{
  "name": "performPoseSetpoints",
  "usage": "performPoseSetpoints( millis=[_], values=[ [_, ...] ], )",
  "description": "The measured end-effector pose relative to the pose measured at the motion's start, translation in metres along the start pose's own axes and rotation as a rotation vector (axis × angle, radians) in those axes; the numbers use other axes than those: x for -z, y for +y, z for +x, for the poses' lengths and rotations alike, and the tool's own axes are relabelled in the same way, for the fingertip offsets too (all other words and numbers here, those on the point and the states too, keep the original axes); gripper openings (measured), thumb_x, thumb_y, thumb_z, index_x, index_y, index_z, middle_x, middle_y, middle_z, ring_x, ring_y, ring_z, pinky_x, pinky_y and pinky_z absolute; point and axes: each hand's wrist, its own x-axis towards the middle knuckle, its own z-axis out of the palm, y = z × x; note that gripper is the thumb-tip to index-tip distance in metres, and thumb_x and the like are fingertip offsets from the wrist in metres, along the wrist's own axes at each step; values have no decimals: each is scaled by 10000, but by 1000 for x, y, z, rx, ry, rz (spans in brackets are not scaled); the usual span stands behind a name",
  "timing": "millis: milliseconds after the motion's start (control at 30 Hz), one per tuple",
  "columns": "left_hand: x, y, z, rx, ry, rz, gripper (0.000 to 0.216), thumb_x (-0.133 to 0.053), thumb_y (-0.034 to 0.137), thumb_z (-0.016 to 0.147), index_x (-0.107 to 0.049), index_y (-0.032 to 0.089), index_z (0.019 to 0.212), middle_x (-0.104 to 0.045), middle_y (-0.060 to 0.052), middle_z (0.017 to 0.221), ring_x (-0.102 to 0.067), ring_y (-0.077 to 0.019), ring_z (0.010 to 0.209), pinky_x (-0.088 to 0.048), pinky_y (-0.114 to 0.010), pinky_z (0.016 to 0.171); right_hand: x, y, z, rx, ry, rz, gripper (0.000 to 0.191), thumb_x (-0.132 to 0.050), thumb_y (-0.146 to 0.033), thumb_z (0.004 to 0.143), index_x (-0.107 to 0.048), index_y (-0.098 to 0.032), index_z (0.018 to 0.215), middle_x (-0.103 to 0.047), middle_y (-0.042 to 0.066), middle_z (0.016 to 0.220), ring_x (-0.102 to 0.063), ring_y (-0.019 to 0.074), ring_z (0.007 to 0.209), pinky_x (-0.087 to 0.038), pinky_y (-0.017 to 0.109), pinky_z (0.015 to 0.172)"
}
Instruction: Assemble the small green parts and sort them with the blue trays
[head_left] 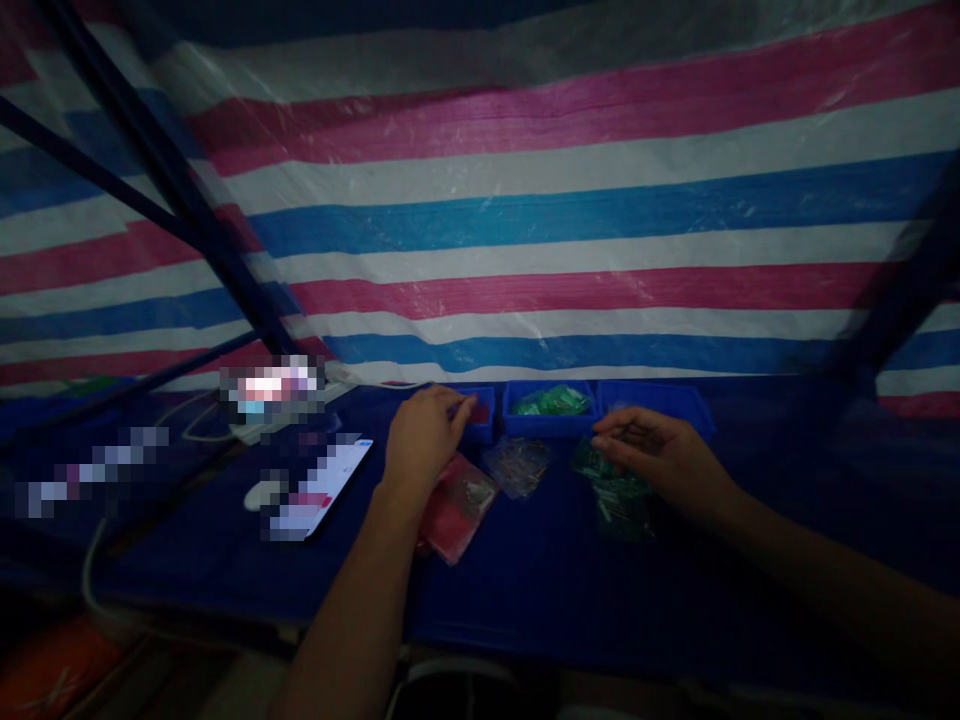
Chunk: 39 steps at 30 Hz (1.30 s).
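My left hand [425, 432] is at the left blue bin [480, 432], its thumb and fingers bent close together over red material [480, 411]. Whatever they hold is hidden. Below that wrist lies a red plastic packet [456, 510]. My right hand [660, 455] hovers in front of the right blue bin [675, 402], fingers curled toward the thumb; I cannot make out what is between them. Just under its fingertips are green plastic packets [619, 500]. Between the hands, a clear packet of small thin pieces [517, 466] lies on the blue table [540, 580].
The middle blue bin [551, 428] holds green packets [553, 401]. Left of my arm are a phone with a lit screen [341, 480], a white rounded object [264, 495], a power strip [255, 432] and cables. A striped sheet [562, 220] hangs behind, between dark metal posts [217, 250].
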Motion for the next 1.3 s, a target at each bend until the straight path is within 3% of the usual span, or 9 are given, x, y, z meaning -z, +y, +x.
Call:
performPoseSetpoints(
  millis=[167,300,400,533,767,900,1100,1233,1300],
  values=[
    [-5,2,-4,-107,-188,-181,420,-457,467,1057,-766,239,1228,-777,-78,1202,-711,-246,1102,-526,-369,993,2,7,1,7,-38,-43,282,-790,-443,865,-721,-217,1019,-745,37,905,-691,166,761,-559,313,708],
    [-2,2,-7,-88,-141,-174,454,-483,529,1037,-773,222,1200,-768,-106,1187,-697,-260,1113,-516,-411,1026,1,7,-1,97,-101,-240,281,-748,-477,901,-721,-234,1040,-764,62,979,-728,224,868,-581,396,813],
    [-3,3,-7,-71,-126,-135,464,-488,549,1029,-776,222,1187,-764,-114,1177,-694,-271,1113,-506,-439,1042,-2,4,-6,271,-263,-474,291,-756,-435,904,-725,-255,1131,-756,75,1102,-707,256,1016,-554,449,936],
    [-6,6,-7,-128,-150,-176,446,-483,537,1036,-763,236,1208,-756,-100,1218,-695,-254,1142,-516,-401,1040,-4,1,-11,431,-448,-573,486,-798,-440,873,-665,-271,1309,-706,96,1287,-624,280,1222,-493,474,1070],
    [-1,12,-6,-129,-110,-172,390,-517,489,1033,-766,214,1152,-749,-95,1154,-689,-251,1105,-516,-408,1031,2,-3,-7,541,-480,-767,514,-809,-533,837,-706,-217,1229,-707,110,1148,-633,293,1090,-494,481,997],
    [6,32,-6,-167,13,-178,305,-509,383,1048,-736,205,1149,-722,-87,1185,-661,-243,1128,-500,-409,1039,0,7,-2,547,-495,-828,252,-706,-405,962,-727,-221,1132,-709,86,1072,-643,251,1010,-514,416,910],
    [1,85,-19,-447,-87,-201,277,-478,309,1056,-704,197,1172,-728,-105,1163,-657,-269,1110,-495,-462,1031,-6,17,1,558,-497,-875,140,-604,-301,1028,-717,-222,1055,-718,77,1055,-658,237,1019,-528,407,942],
    [-12,112,-30,-501,-149,-344,512,-444,151,1016,-454,234,1521,-690,-107,1310,-651,-255,1191,-509,-459,1073,-9,22,1,563,-528,-899,166,-581,-229,1022,-714,-228,1122,-733,87,1123,-679,256,1088,-547,439,1002],
    [-18,119,-33,-486,-166,-429,601,-433,104,991,-375,252,1571,-660,-98,1376,-632,-247,1252,-504,-453,1110,-10,24,1,625,-542,-910,189,-579,-172,999,-729,-229,1099,-746,88,1092,-683,279,1119,-527,481,1054]
  ],
)
